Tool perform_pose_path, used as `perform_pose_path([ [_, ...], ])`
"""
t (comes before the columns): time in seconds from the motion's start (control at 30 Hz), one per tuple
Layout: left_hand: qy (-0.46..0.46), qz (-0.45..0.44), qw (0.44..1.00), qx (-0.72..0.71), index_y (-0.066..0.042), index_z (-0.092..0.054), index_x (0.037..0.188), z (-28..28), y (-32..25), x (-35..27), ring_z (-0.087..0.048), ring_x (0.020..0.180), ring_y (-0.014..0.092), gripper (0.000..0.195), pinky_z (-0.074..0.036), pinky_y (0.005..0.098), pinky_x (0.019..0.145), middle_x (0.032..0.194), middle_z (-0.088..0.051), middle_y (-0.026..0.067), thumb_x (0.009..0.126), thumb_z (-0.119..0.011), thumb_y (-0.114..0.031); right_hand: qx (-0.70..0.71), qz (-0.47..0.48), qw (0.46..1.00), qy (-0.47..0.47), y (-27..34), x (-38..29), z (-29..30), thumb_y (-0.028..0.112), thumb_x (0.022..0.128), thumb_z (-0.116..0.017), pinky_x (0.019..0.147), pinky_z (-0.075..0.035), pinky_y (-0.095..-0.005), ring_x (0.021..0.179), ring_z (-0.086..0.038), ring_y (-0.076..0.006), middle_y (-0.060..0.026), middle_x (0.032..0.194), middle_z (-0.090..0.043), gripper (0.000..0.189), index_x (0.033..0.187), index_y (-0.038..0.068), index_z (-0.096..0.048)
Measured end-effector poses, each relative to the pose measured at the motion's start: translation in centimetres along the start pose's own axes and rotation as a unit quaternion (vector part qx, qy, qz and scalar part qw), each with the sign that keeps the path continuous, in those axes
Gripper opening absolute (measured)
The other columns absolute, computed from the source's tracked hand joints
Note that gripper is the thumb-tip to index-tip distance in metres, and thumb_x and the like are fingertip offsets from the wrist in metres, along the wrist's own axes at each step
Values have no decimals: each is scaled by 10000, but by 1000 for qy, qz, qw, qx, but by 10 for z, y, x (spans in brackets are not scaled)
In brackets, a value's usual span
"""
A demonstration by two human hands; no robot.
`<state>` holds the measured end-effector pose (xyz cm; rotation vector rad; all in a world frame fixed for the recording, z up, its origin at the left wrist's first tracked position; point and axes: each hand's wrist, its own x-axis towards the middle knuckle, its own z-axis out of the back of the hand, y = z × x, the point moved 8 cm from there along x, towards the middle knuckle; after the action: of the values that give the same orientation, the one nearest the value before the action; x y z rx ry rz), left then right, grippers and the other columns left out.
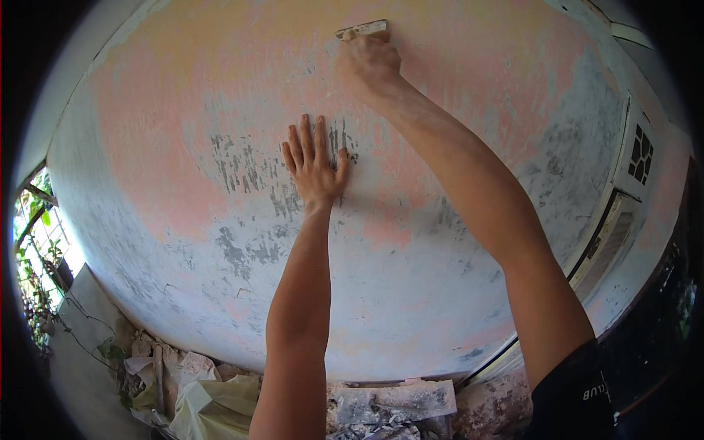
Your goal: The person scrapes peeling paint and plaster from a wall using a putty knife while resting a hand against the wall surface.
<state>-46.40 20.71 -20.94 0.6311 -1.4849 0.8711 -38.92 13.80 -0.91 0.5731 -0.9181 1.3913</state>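
Note:
My right hand [369, 63] is closed round a paint-spattered scraper [364, 29], whose wide edge lies at the upper middle of a wall [418, 308]. Flaking pink, yellow and pale blue paint covers that wall, with grey patches showing through. Lower down and to the left, my left hand [319, 165] rests on the wall with its fingers spread and nothing in it. Dark grey scraped streaks [236, 162] lie just left of that hand. The scraper's handle is mostly hidden in my right fist.
Rubble and a crumpled plastic sheet [214, 407] lie at the wall's foot, beside a dusty, plaster-stained slab [396, 401]. A door frame [605, 231] stands at right. Plants and a window grille [49, 236] are at far left.

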Motion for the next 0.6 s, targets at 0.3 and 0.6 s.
perform_pose_path([
  [0.3,-2,2,1000,5,-205,-289,1606,-1,0,-2,-122,1561,333,717,-46,517,1258,1675,-225,104,958,-488,-437,18,-19,999,-33,4,-5,-3,164,901,-605,720,-614,-426,1041,-706,-339,-217,1046,-725,249,1062,42,-749],
  [0.6,11,5,1000,5,-202,-289,1607,-1,1,-2,-127,1560,332,711,-46,517,1257,1670,-239,108,963,-486,-429,21,-24,999,11,6,-2,-6,161,919,-598,749,-617,-421,1058,-700,-353,-256,1113,-699,289,1120,3,-733],
])
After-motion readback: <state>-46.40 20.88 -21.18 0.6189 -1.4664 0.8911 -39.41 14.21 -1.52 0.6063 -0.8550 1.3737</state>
